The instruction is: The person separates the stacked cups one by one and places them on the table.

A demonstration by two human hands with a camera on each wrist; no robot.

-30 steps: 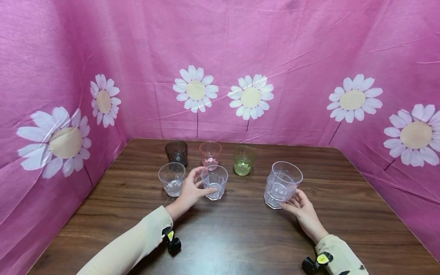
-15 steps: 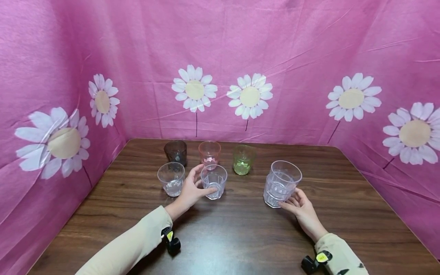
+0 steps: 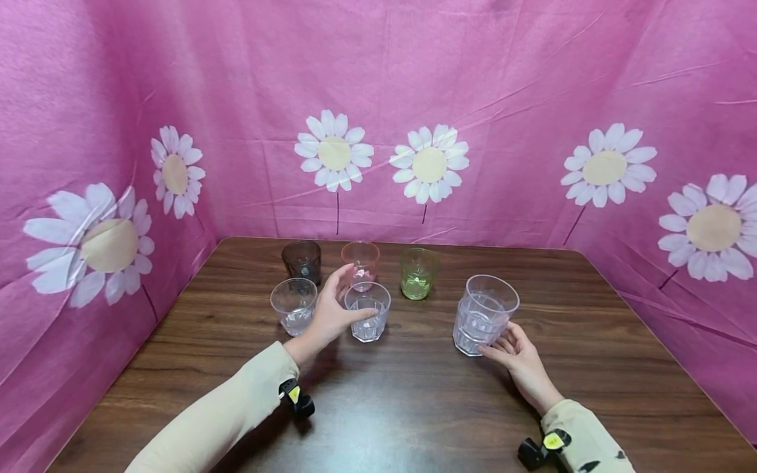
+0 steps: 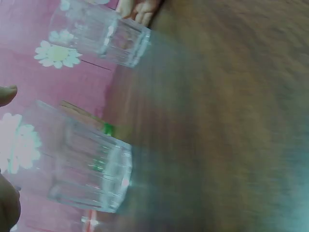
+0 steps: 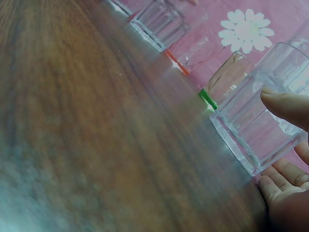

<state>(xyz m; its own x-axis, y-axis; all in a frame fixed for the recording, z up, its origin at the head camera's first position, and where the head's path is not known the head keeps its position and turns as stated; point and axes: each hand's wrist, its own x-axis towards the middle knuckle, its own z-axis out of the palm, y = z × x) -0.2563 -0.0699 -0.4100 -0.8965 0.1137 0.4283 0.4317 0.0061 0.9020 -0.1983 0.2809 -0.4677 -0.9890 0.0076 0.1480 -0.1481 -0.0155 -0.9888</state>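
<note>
In the head view, a clear tumbler [image 3: 369, 299] stands upright on the table, mid-front. My left hand [image 3: 325, 315] is around its left side, thumb and fingers spread apart; the left wrist view shows the thumb [image 4: 7, 95] and fingertips near the rim end of that tumbler [image 4: 91, 164], with a gap from its wall. To the right is a stack of clear tumblers [image 3: 476, 318], one nested in another. My right hand [image 3: 523, 368] holds this stack low on its right side, the thumb [image 5: 285, 106] on the near wall and the fingers behind.
Another clear tumbler [image 3: 292, 305] stands just left of my left hand. Behind are a dark grey tumbler [image 3: 303, 259], a pink one [image 3: 362, 256] and a green one [image 3: 418, 279]. A pink flowered cloth [image 3: 378, 79] hangs around the brown table [image 3: 408, 407].
My left hand has loosened from the middle clear tumbler and risen a little, fingers spreading wider. My right hand and the stack have stayed in place.
</note>
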